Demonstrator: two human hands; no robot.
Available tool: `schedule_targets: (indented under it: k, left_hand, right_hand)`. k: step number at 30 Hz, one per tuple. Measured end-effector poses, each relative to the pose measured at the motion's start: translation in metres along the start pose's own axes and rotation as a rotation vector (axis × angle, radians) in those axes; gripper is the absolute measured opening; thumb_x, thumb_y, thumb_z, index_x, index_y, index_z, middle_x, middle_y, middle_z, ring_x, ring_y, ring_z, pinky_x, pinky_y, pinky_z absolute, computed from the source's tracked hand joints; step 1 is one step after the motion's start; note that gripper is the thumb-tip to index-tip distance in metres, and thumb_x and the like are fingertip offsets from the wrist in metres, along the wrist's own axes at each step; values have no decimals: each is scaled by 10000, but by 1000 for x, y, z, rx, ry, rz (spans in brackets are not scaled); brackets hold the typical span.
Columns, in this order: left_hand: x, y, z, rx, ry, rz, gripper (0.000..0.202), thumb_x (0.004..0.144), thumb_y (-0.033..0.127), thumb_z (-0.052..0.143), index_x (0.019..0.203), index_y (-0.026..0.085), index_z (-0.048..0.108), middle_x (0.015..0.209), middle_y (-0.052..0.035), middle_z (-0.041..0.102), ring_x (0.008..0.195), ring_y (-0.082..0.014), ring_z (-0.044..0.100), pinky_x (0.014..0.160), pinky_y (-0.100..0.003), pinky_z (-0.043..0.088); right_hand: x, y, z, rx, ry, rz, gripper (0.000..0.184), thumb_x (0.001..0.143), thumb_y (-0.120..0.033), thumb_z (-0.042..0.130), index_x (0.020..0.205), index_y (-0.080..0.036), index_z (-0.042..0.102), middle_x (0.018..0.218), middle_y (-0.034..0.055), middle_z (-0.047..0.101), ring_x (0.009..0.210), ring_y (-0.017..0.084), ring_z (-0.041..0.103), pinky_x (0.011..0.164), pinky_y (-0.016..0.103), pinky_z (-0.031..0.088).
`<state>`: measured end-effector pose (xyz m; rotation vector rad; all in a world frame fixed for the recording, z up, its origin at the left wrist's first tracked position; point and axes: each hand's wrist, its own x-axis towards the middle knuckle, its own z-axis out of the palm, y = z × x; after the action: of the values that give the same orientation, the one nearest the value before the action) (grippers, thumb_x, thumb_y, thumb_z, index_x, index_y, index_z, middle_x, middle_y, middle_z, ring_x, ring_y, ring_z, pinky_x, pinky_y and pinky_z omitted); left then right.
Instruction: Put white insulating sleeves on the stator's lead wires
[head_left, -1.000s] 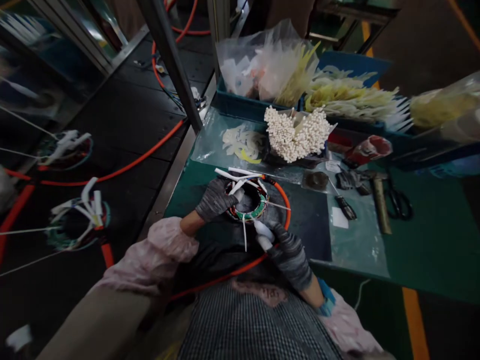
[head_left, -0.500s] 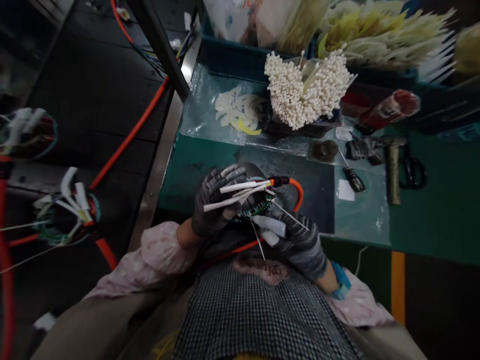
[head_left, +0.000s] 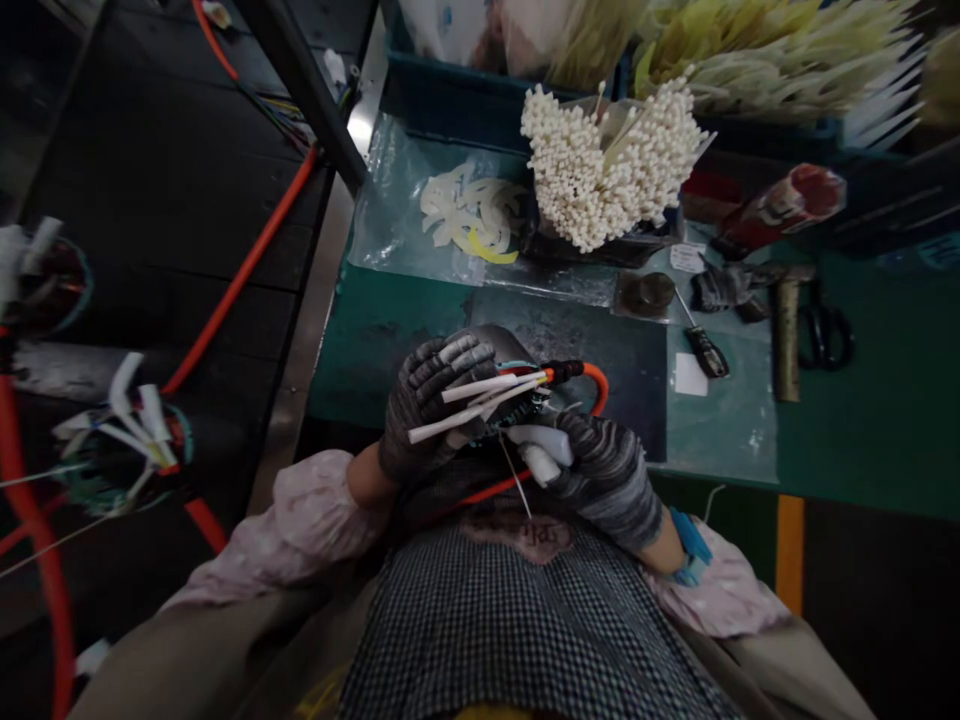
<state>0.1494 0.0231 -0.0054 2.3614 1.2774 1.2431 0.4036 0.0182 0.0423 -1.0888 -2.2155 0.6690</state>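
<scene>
A ring-shaped wound stator [head_left: 517, 408] with teal edging is held low in front of my apron. White sleeved leads [head_left: 472, 405] fan out across it from a black-wrapped joint with an orange cable [head_left: 596, 385]. My left hand [head_left: 431, 405], in a grey glove, wraps round the stator's left side. My right hand [head_left: 600, 470], gloved too, is closed at its lower right edge. White coverings [head_left: 544, 445] show on its thumb and finger; what they pinch is hidden. A thin white cord [head_left: 517, 480] hangs from the ring between my hands.
Similar wound rings [head_left: 124, 450] with red-orange cables lie at the left. On the green bench are a bundle of white sticks [head_left: 607, 165], pale strips [head_left: 472, 210], a screwdriver [head_left: 705, 345], a hammer [head_left: 787, 340] and scissors [head_left: 825, 335]. Bins [head_left: 457, 105] line the back.
My right hand has shifted slightly right and its fingers have turned at the ring's edge. The long cord end that lay across it shows only as a short piece. The view has moved slightly.
</scene>
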Motion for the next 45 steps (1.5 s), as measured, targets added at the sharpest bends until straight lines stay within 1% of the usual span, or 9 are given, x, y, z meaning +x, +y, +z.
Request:
schedule_targets:
  k: [8,11,14,19,23,29,35,40,45]
  left_hand:
    - [48,13,3,40,-159,-15,433,1170,443,481,1494,206,644,1504,-132,732,1465,-293,655,1215,-460,500]
    - [66,14,10,80,-234,-16,458,1174,452,436,1439,180,693,1491,-147,736,1417,-323,685,1180,-489,520]
    - [81,14,18,119,-251,-35,477,1171,449,450,1390,120,717,1394,-181,774,1301,-333,739,1114,-476,556]
    - [102,14,26,110,-263,-67,432,1176,439,443,1275,175,771,1189,-125,813,1089,-296,775,990,-430,589]
    - [113,10,30,124,-272,-55,481,1179,480,410,1232,187,788,1093,-116,815,993,-281,773,917,-413,607]
    - [121,1,34,126,-293,-41,515,1178,488,392,1165,178,803,973,-112,798,886,-275,765,843,-404,608]
    - [123,1,36,178,-229,10,516,1186,457,379,1113,171,802,907,-108,793,818,-270,764,731,-388,593]
    - [123,2,35,246,-170,68,470,1181,451,407,1053,200,783,825,-87,772,757,-249,750,642,-360,572]
    - [122,-4,30,253,-229,98,460,1173,420,394,1031,170,753,873,-133,786,801,-290,755,708,-407,615]
  right_hand:
    - [-9,17,-19,-84,22,158,233,1068,-337,650,1182,-293,848,1131,26,875,944,245,851,849,383,723]
    - [-5,18,-24,-119,12,178,219,1056,-338,668,1179,-307,847,1087,13,878,860,241,844,782,382,716]
    - [-1,19,-31,-110,23,188,211,1070,-348,654,1155,-308,843,1046,-3,880,833,227,841,740,359,696]
    - [0,32,-33,-207,136,211,237,1065,-410,671,1179,-276,831,1036,38,879,861,277,845,720,394,669]
    - [6,45,-26,-337,198,184,283,1063,-461,670,1157,-249,834,948,72,860,799,289,818,665,395,627]
    - [12,47,-19,-342,182,119,246,1085,-395,646,1191,-284,838,1056,52,867,783,247,791,674,379,616]
    - [-4,49,-22,-102,218,274,223,1043,-367,701,1215,-322,837,1098,28,871,925,260,837,796,399,691]
    - [-9,91,-44,42,443,499,223,1002,-450,714,1107,-291,831,1001,37,874,857,270,837,762,415,713]
    - [34,153,-44,22,587,464,388,1053,-447,610,1318,-210,764,1310,114,826,1242,298,783,1089,481,654]
